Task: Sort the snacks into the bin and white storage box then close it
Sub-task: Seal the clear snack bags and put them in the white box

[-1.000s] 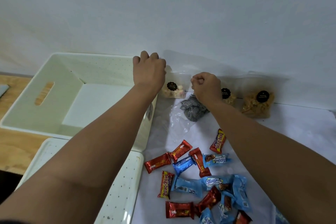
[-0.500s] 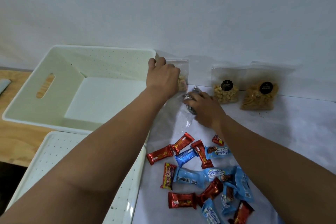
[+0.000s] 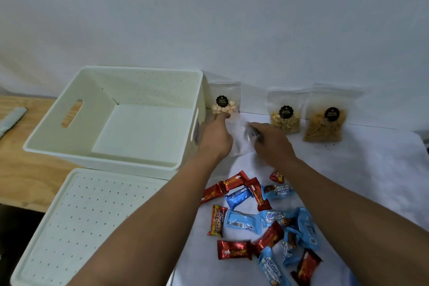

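The white storage box (image 3: 144,69) stands open on the left, and its dotted lid (image 3: 92,227) lies flat in front of it. A clear bag of dark cookies (image 3: 240,139) lies on the white cloth just right of the box. My right hand (image 3: 271,144) grips its right side over the cookies. My left hand (image 3: 216,137) holds its left edge, with the fingertips close under a bag of pastel biscuits (image 3: 224,102) that leans on the wall. Several red and blue wrapped snacks (image 3: 243,223) lie scattered near me.
A bag of peanuts (image 3: 285,116) and a bag of yellow sticks (image 3: 325,123) lean against the wall at the right. A grey object (image 3: 11,118) lies on the wooden table at the far left. The white cloth (image 3: 371,169) covers the right side.
My left hand left the box rim, passed the biscuit bag and came down to the clear cookie bag. My right hand dropped onto that bag and now grips it.
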